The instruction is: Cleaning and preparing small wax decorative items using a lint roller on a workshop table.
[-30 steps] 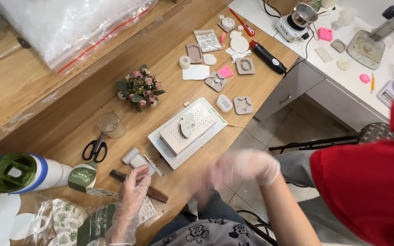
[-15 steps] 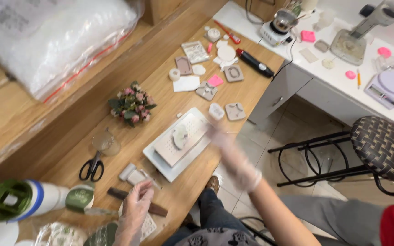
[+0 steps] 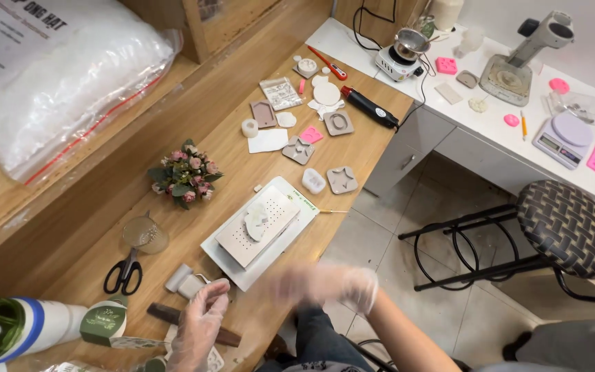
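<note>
My left hand (image 3: 197,324), in a clear glove, rests on the wooden table's near edge, fingers curled over small white items beside a brown stick (image 3: 173,317); what it grips is hidden. Blurred with motion, my gloved right hand (image 3: 325,284) hovers at the front edge of the table with fingers spread and nothing in it. Just beyond it lies a white perforated block (image 3: 256,227) on a white board (image 3: 228,265), with a pale moulded piece (image 3: 256,219) on top.
Black scissors (image 3: 124,272), a small glass cup (image 3: 144,235), a flower posy (image 3: 184,176), several small moulds (image 3: 299,149) and a black tool (image 3: 368,107) lie on the table. A white-and-green bottle (image 3: 15,329) lies at left. A woven stool (image 3: 562,227) stands at right.
My right hand has drawn back from over the white block toward the table's near edge. The view has swung right. My left hand stays in place.
</note>
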